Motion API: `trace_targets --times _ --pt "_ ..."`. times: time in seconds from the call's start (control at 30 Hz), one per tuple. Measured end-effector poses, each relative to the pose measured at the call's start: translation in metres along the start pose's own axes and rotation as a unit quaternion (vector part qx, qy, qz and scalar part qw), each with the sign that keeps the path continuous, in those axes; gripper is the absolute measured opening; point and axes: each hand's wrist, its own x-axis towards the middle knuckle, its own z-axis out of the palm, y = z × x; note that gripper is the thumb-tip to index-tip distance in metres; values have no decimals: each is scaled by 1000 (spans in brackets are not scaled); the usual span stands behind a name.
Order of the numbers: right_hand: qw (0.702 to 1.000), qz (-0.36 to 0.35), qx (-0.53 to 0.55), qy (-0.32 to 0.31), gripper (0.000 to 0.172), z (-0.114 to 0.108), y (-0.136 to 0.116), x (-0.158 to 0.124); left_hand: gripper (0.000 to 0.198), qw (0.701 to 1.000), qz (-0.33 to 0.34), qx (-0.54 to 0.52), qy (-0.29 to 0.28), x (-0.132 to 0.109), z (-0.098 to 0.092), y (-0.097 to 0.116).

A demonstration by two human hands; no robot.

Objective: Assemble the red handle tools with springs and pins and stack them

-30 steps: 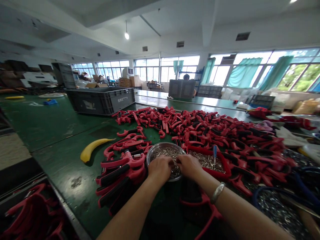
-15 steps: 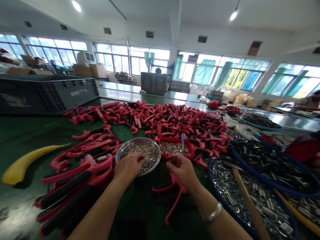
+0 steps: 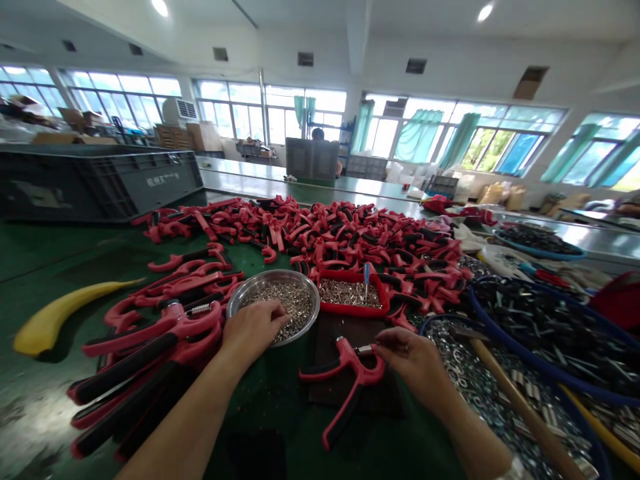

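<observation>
Hand grip (image 3: pixel 356 365), one: on the dark mat (image 3: pixel 385 399) before you. Right hand (image 3: pixel 423 367): fingers half-curled beside its coil spring (image 3: pixel 365 349) (hold unclear); a bump could skew it. Left hand (image 3: pixel 254 328): fingers nearly together over the metal bowl (image 3: pixel 315 305), hold unclear; catching its rim could scatter fittings (image 3: pixel 299 300).

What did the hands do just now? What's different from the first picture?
The right hand left the metal bowl and went right, beside the spring end of the red-and-black tool. Whether it holds a tiny piece, I can't tell. The view turned right too. The left hand stayed at the bowl, and the banana still lies on the table.
</observation>
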Motion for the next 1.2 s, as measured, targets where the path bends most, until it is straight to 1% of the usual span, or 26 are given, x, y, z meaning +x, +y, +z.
trace_targets --times 0.07,0.2,0.3,0.37,0.43,0.5,0.57,0.63,0.67,0.7,0.77,0.87,0.93,1.07,1.2 --pt "1000 -7 -5 10 20 6 5 5 20 1000 -3 -1 -7 0 -1 -1" --pt "999 -19 -40 21 25 3 16 8 22 1000 -20 -5 0 0 -1 -1" --pt "997 -22 -63 29 25 3 21 5 23 1000 -26 -15 0 2 -1 -2" --pt "997 -19 -64 31 26 7 23 3 23 999 -28 -46 -2 3 -1 -4" --pt "997 -15 -61 34 26 10 25 3 22 994 -14 -108 -12 2 -1 -3" --pt "998 -12 -57 38 27 12 27 3 22 980 25 -193 -30 -1 0 1" --pt "998 -9 -52 43 28 13 28 3 25 955 73 -281 -57 -9 3 11" --pt "997 -5 -51 50 27 13 28 3 28 927 105 -346 -99 -18 7 25" --pt "997 -3 -50 53 26 13 28 3 29 917 117 -360 -123 -24 8 32" --pt "997 -1 -50 57 25 13 28 3 29 915 129 -355 -142 -28 10 40" --pt "997 2 -49 61 25 14 27 3 27 930 154 -294 -159 -37 12 52" --pt "997 5 -46 63 26 15 26 4 23 962 176 -160 -133 -43 16 62" --pt "997 5 -45 61 26 16 26 5 22 971 183 -106 -113 -45 20 65" --pt "997 7 -40 63 26 15 26 6 23 973 195 -67 -103 -45 26 66" --pt "997 8 -28 65 31 16 29 8 23 974 197 -54 -99 -46 27 66"
